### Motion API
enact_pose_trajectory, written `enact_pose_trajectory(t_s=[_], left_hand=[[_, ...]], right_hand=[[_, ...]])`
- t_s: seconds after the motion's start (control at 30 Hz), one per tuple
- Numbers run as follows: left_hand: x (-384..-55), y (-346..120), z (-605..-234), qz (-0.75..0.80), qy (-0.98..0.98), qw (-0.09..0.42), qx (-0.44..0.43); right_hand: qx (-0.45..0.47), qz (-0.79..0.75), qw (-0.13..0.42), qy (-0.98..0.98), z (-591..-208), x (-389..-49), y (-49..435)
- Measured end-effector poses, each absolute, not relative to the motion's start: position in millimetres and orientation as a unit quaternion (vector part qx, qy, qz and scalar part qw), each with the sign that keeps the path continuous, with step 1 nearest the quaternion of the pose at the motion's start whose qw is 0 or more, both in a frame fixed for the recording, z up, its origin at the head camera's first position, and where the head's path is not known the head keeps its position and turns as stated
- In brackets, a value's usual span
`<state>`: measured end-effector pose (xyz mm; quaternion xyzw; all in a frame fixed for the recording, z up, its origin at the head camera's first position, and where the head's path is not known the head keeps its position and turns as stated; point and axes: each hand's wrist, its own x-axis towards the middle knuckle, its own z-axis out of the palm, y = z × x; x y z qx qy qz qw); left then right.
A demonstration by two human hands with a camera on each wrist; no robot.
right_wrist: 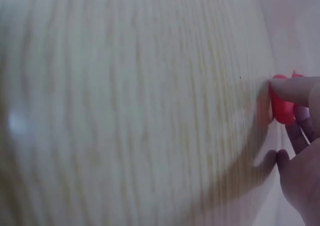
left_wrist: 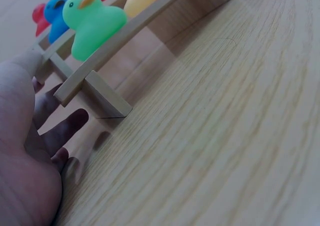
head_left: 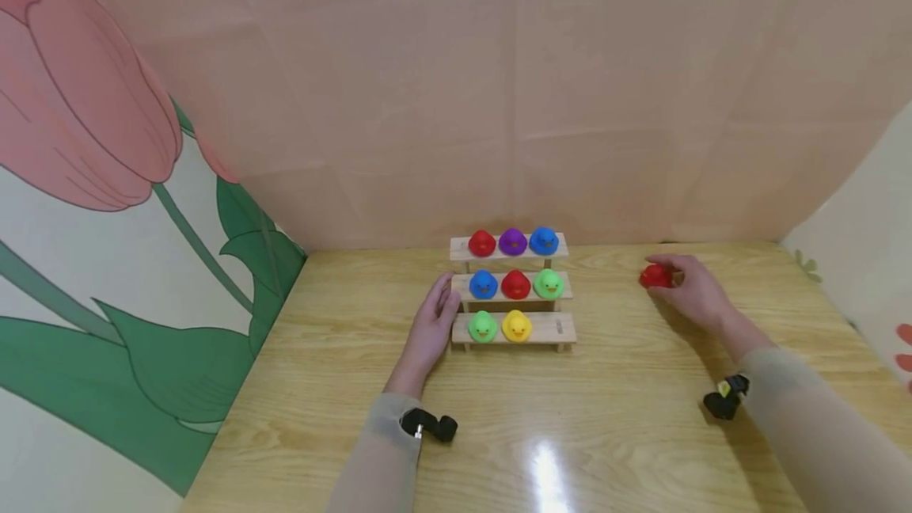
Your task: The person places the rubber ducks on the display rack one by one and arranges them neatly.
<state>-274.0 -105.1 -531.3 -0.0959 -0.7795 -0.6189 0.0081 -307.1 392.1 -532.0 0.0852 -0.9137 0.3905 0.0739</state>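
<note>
A three-step wooden rack (head_left: 552, 327) stands on the table with rubber ducks on its shelves. Red (head_left: 481, 244), purple (head_left: 513, 242) and blue (head_left: 544, 241) ducks sit on top. The middle shelf carries blue (head_left: 484, 285), red (head_left: 516, 285) and green (head_left: 549, 284) ones. Below are a green duck (left_wrist: 92, 25) and a yellow duck (head_left: 516, 327), toward the left. My left hand (head_left: 432, 323) rests against the rack's left end, its fingers loosely extended beside the shelf support in the left wrist view. Off to the right, my right hand (head_left: 694, 295) pinches another red duck (head_left: 655, 275) low over the table.
The wooden table (head_left: 342, 418) meets a pink cloth backdrop (head_left: 399, 101) just behind the rack. A wall with painted tulips (head_left: 107, 85) rises on the left, and a pale wall (head_left: 869, 220) on the right.
</note>
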Motion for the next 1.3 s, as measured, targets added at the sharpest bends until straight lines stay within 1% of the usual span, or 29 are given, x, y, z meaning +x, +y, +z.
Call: enact_pose_trajectory(t_s=[0.33, 0.5, 0.77, 0.93, 1.07, 1.3], left_hand=[[-274.8, -105.4, -533.3, -0.623, -0.776, 0.011, -0.099], [-274.9, -105.2, -533.9, -0.62, -0.778, 0.012, -0.097], [-274.9, -105.1, -533.4, -0.619, -0.78, 0.013, -0.092], [-275.3, -105.2, -533.3, -0.617, -0.781, 0.013, -0.095], [-275.7, -105.5, -533.6, -0.615, -0.783, 0.013, -0.096], [-275.8, -105.3, -533.5, -0.615, -0.782, 0.018, -0.098]], right_hand=[[0.017, 0.353, 0.074, -0.933, -530.7, -294.6, 384.4], [0.026, 0.355, 0.074, -0.932, -530.1, -295.2, 376.8], [0.045, 0.385, 0.032, -0.921, -525.5, -299.5, 366.3], [0.044, 0.388, 0.029, -0.92, -528.5, -300.8, 365.1], [0.042, 0.389, 0.038, -0.919, -531.1, -300.2, 365.7], [0.021, 0.412, 0.036, -0.91, -525.1, -291.4, 361.3]])
